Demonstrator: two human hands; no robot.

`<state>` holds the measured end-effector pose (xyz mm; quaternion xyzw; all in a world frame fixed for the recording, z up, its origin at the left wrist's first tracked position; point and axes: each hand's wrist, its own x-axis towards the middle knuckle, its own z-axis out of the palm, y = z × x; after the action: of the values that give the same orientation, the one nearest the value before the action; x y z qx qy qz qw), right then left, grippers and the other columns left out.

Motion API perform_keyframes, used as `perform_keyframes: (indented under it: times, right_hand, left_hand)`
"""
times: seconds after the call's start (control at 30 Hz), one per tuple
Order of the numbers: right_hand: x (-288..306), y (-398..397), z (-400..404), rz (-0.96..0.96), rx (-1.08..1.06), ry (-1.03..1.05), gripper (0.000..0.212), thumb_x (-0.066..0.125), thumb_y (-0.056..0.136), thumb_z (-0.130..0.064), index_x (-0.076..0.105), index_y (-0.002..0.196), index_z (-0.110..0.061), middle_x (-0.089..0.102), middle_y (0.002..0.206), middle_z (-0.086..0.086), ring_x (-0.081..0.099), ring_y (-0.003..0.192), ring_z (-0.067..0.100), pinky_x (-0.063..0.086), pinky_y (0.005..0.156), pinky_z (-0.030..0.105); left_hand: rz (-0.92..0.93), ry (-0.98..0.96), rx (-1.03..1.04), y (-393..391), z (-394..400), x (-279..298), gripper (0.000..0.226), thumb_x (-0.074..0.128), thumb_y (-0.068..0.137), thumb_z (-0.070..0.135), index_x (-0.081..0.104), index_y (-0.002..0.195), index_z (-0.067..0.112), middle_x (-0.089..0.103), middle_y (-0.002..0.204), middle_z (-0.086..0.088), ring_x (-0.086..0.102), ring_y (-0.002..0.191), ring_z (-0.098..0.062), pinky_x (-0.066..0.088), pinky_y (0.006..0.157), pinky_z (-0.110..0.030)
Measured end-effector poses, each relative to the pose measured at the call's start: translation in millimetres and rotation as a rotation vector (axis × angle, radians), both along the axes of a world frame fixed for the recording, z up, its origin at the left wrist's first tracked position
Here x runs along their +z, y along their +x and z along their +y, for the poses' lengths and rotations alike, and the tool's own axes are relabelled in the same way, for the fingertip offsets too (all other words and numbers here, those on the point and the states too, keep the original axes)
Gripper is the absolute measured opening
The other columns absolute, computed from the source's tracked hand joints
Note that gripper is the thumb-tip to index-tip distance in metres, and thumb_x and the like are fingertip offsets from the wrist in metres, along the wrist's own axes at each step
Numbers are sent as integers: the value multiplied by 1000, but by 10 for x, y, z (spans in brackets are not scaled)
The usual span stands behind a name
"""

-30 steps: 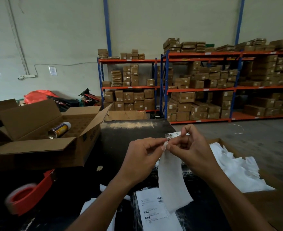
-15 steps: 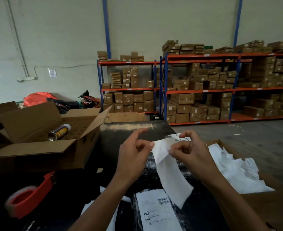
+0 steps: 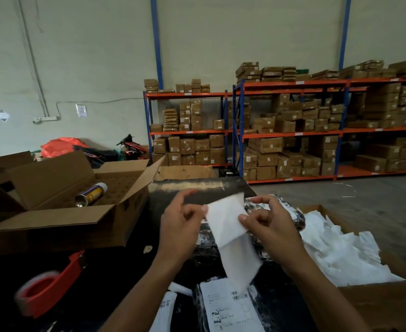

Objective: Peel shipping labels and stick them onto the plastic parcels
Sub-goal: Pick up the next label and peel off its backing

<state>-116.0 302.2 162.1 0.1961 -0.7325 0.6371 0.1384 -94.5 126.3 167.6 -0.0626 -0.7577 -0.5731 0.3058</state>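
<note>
Label and backing strip are up in front of us, above the black parcels on the dark worktable, half separated. Our left hand pinches the sticker at its left edge, and our right hand pinches the right side where the liner folds away and hangs down. We judge both sheets to be feather-light and limp, the sticker tacky on one face and apt to curl onto itself, so we would keep to the very corners and hold it taut. The plastic parcel looks soft and wrinkled, likely slippery, and will want smoothing flat under the sticker. A labelled parcel lies nearest us. To our right a carton is heaped with spent liners; to our left sit an open cardboard box with a spray can and a red tape dispenser. Shelves of boxes line the far wall.
</note>
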Motion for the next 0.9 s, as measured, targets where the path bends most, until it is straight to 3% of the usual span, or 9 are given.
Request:
perform_keyframes:
  times: [0.07,0.13,0.23,0.33,0.4,0.53,0.6,0.7,0.9]
  right_hand:
    - [-25,-39,51,-14,-43,-23,27,67,84,-13,49,99,-26,65,59,-3,62,66,6,44,71,26]
    - [-58,-67,99,-25,-83,-63,26,67,84,-10,49,94,-25,64,60,1,61,67,14,47,72,28]
    - [-117,-103,167,-38,-147,-96,21,67,85,-11,50,88,-23,66,68,9,60,69,21,47,70,31]
    - [-176,-166,226,-59,-221,-79,15,66,86,-14,52,84,-18,66,77,0,61,75,21,47,74,34]
    - [-192,-208,243,-73,-249,-81,14,65,87,-15,52,91,-18,67,79,5,62,74,18,46,67,32]
    - [-163,-288,226,-86,-256,-67,26,61,90,-15,48,111,-16,66,74,11,57,67,19,45,58,29]
    - [-114,-339,138,-90,-217,-19,26,60,90,-14,47,112,-18,66,76,8,57,70,20,47,63,35]
    - [-39,-406,-94,-59,-136,68,27,60,90,-13,46,111,-21,67,85,5,62,80,22,50,71,39]
    - [37,-508,-831,94,138,409,27,59,90,-16,45,110,-27,60,81,-6,56,73,9,41,59,19]
  left_hand:
    - [-57,139,66,-57,-195,17,43,59,91,11,48,133,18,73,80,1,68,88,-17,53,86,-39]
    - [-106,311,127,-133,-431,-6,44,59,91,9,47,133,17,72,88,3,65,94,-12,53,83,-33]
    - [-163,483,207,-213,-736,-69,44,60,90,10,48,132,19,69,108,-7,64,101,-19,52,92,-40]
    - [-175,591,299,-217,-951,-104,43,59,91,10,48,133,15,66,106,-6,63,99,-20,51,92,-40]
    - [-165,648,358,-196,-1086,-111,41,59,92,10,50,131,12,65,107,-6,61,101,-21,51,85,-35]
    - [-167,707,385,-96,-1297,-143,35,57,92,8,50,126,13,65,115,-15,64,103,-27,51,85,-37]
    - [-164,712,396,-25,-1377,-130,36,56,93,7,49,128,13,65,114,-17,65,100,-27,52,87,-40]
    - [-156,704,384,58,-1504,-110,39,54,94,6,48,132,12,65,104,-14,65,86,-22,54,79,-38]
    - [-140,628,364,159,-1683,-161,33,55,93,8,52,125,14,59,78,-11,56,68,-16,50,62,-31]
